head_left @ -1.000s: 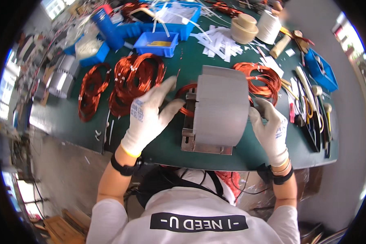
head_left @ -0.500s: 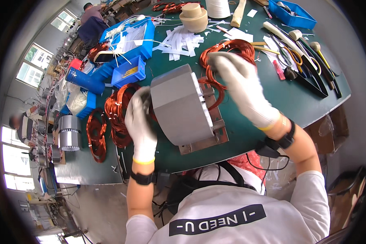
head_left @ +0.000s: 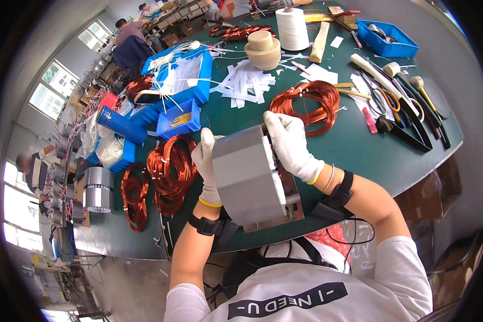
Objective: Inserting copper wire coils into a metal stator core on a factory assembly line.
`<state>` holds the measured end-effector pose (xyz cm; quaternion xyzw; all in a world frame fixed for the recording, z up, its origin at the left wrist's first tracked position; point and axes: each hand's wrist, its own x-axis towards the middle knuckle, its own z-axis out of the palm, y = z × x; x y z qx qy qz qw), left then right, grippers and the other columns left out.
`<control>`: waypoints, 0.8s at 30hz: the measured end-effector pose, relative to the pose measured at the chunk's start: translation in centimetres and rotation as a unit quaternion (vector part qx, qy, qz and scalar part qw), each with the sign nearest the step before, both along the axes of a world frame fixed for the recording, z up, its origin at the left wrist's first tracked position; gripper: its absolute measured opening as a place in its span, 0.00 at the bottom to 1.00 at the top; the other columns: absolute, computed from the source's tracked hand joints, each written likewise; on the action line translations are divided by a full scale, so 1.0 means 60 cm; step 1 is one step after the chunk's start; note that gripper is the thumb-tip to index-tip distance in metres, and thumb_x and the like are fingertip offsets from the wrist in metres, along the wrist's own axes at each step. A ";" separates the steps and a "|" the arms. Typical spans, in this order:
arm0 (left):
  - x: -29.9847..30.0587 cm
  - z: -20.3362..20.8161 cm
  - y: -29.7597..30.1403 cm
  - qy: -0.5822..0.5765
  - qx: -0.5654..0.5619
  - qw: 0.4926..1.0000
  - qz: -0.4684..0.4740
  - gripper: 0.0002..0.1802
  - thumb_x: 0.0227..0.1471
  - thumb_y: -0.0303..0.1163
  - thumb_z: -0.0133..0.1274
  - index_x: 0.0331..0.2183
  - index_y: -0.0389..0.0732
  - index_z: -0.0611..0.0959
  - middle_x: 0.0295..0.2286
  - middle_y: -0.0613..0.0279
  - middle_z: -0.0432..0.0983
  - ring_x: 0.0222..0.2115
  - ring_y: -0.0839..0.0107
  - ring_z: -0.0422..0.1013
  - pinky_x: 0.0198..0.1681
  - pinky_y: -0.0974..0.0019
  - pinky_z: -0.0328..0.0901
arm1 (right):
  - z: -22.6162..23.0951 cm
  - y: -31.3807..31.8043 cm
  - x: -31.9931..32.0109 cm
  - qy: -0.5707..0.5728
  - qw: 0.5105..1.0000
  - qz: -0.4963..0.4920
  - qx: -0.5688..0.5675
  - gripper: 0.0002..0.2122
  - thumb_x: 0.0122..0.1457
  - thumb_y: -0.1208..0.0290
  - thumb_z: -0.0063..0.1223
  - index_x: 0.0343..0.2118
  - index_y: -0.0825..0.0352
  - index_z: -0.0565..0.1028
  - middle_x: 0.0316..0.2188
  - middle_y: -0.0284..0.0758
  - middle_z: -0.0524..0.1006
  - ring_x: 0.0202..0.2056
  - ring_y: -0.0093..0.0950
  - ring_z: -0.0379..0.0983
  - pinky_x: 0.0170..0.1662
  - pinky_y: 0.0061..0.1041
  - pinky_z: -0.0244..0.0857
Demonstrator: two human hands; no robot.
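A grey ribbed-end stator core (head_left: 247, 180), a thick faceted metal cylinder, lies on its side before me on a metal stand (head_left: 294, 206). White slot liners (head_left: 276, 180) ring its right end. My left hand (head_left: 205, 163), in a white glove, is at the core's left end with fingers curled together. At the upper edge of the right end, my right hand (head_left: 291, 144), gloved too, has its fingers bent in a pinch. What either hand grips is hidden. A copper wire coil (head_left: 308, 107) rests on the table just beyond my right hand.
More copper coils (head_left: 170, 172) lie to the left, near a second stator core (head_left: 98, 190). Blue bins (head_left: 201, 80) and white paper strips (head_left: 247, 80) are beyond. Scissors (head_left: 392, 102) and mallets (head_left: 419, 86) lie right. Co-workers (head_left: 130, 32) are in the background.
My right hand has come from over the coil down to the core's right end. The copper loop that hung beside that end no longer shows there. My left hand stays at the left end.
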<state>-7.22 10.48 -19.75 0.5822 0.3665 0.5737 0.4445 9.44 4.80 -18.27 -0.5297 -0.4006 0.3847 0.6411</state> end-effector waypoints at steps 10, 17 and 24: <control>-0.008 0.038 0.033 0.168 0.051 0.977 -0.117 0.19 0.64 0.38 0.43 0.23 0.38 0.72 0.27 0.59 0.80 0.25 0.76 0.73 0.30 0.72 0.66 | 0.019 0.038 0.018 0.050 0.983 0.165 0.060 0.15 0.66 0.61 0.49 0.30 0.69 0.75 0.21 0.26 0.72 0.25 0.13 0.64 0.30 0.19 0.60; 0.021 0.042 0.040 -0.100 -0.094 0.920 -0.368 0.45 0.62 0.62 0.36 0.69 0.51 0.43 0.51 0.62 0.64 0.47 0.71 0.66 0.55 0.65 0.61 | 0.023 0.069 0.018 0.064 0.924 0.356 0.123 0.35 0.66 0.42 0.36 0.69 0.61 0.51 0.67 0.35 0.53 0.65 0.29 0.50 0.67 0.32 0.44; 0.018 0.031 0.043 -0.100 -0.111 0.885 -0.441 0.47 0.61 0.67 0.33 0.60 0.33 0.67 0.56 0.55 0.68 0.56 0.67 0.64 0.60 0.64 0.58 | 0.013 0.054 0.017 0.159 0.918 0.362 0.025 0.28 0.70 0.48 0.32 0.53 0.69 0.74 0.50 0.36 0.77 0.48 0.26 0.72 0.56 0.27 0.62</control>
